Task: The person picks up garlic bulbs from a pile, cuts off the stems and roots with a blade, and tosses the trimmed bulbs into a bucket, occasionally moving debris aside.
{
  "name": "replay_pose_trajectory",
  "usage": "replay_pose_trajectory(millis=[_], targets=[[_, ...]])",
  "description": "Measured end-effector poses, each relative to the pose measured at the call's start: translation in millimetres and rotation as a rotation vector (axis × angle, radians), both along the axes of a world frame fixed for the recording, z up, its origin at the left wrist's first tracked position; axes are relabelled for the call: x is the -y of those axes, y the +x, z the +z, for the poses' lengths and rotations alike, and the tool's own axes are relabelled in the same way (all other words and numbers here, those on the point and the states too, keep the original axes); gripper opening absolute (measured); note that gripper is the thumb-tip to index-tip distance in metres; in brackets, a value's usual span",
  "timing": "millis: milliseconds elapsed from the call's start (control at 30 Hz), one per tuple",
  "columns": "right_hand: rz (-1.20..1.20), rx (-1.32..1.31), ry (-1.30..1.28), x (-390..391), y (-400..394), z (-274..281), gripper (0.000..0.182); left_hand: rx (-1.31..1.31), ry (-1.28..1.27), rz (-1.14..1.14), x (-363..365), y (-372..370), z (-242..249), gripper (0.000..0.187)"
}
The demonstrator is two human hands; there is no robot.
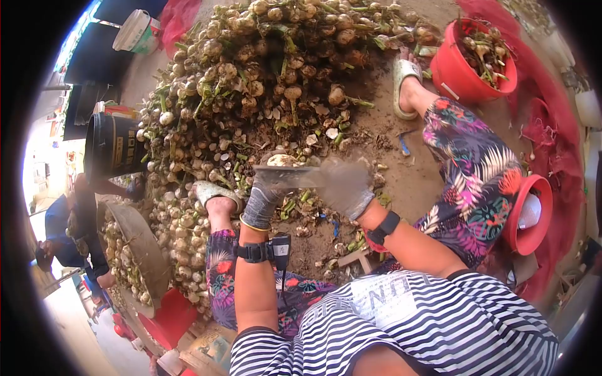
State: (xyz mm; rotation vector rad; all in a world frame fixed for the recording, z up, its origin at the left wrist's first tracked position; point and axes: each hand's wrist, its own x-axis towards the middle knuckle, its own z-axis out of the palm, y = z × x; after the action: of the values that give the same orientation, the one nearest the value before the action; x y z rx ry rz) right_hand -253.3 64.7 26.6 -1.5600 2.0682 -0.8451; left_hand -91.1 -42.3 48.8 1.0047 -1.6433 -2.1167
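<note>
My left hand [268, 185], in a grey glove, is closed around a pale garlic bulb [283, 161]. The gloved right hand [346, 187] is blurred by motion and wraps round the handle end of a knife. Its flat blade [288, 177] points left and lies across the front of the bulb, partly covering it. Below and beyond both hands, cut stems, peel and roots [307, 207] litter the ground. A large heap of garlic with stems [251, 62] rises just ahead.
A red bucket with trimmings [445, 69] stands at upper right, a smaller red bucket [544, 219] at right. On the left are a black bucket [113, 144], a tilted basin of bulbs [145, 257] and another person [66, 225]. My feet flank the litter.
</note>
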Motion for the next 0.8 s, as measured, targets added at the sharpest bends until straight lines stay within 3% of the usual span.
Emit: replay_pose_trajectory(millis=[67, 167, 233, 300, 367, 433, 467, 500, 533, 567, 633, 667, 700, 733, 767, 800], targets=[[0.085, -0.037, -0.029, -12, 4, 43, 0.02, 0.079, -0.232, -0.066, -16, 14, 4, 0.043], [0.159, -0.071, -0.059, -30, 6, 62, 0.021, 0.238, -0.57, -0.145, -33, 36, -8, 0.043], [0.145, -0.16, -0.272, -39, 6, 72, 0.021, 0.312, -0.692, -0.167, -41, 42, -8, 0.043], [0.143, -0.106, -0.283, -41, 7, 64, 0.019, 0.325, -0.712, -0.162, -49, 44, -1, 0.043], [0.145, -0.047, -0.292, -42, 7, 55, 0.017, 0.263, -0.585, -0.136, -58, 39, 12, 0.042], [0.198, -0.038, -0.104, -41, 0, 52, 0.017, 0.066, -0.172, -0.045, -73, 23, 41, 0.042], [0.328, -0.153, 0.175, -35, -14, 37, 0.019, -0.043, 0.029, 0.015, -80, 11, 57, 0.042], [0.45, -0.265, 0.454, -28, -32, 12, 0.022, -0.168, 0.062, 0.091, -90, -1, 75, 0.042], [0.154, 0.017, 0.486, -26, -38, -25, 0.024, -0.232, 0.003, 0.164, -93, -7, 77, 0.042], [-0.131, 0.282, 0.501, -22, -41, -49, 0.026, -0.31, -0.063, 0.253, -90, -11, 77, 0.043], [-0.183, 0.26, 0.359, -18, -33, -7, 0.029, -0.159, -0.07, 0.341, -65, 1, 61, 0.049], [-0.19, 0.282, 0.341, -17, -35, 6, 0.03, 0.036, -0.298, 0.284, -60, 6, 55, 0.046], [-0.194, 0.305, 0.329, -20, -34, 12, 0.031, 0.034, -0.296, 0.288, -53, 20, 40, 0.046], [-0.216, 0.276, 0.17, -24, -30, -1, 0.032, 0.07, -0.135, 0.356, -44, 37, 21, 0.042], [-0.218, 0.273, 0.173, -28, -28, 11, 0.032, 0.105, 0.027, 0.418, -39, 45, 11, 0.039], [-0.181, 0.41, 0.088, -29, -24, 33, 0.031, -0.193, 0.254, 0.382, -54, 27, 37, 0.041]])
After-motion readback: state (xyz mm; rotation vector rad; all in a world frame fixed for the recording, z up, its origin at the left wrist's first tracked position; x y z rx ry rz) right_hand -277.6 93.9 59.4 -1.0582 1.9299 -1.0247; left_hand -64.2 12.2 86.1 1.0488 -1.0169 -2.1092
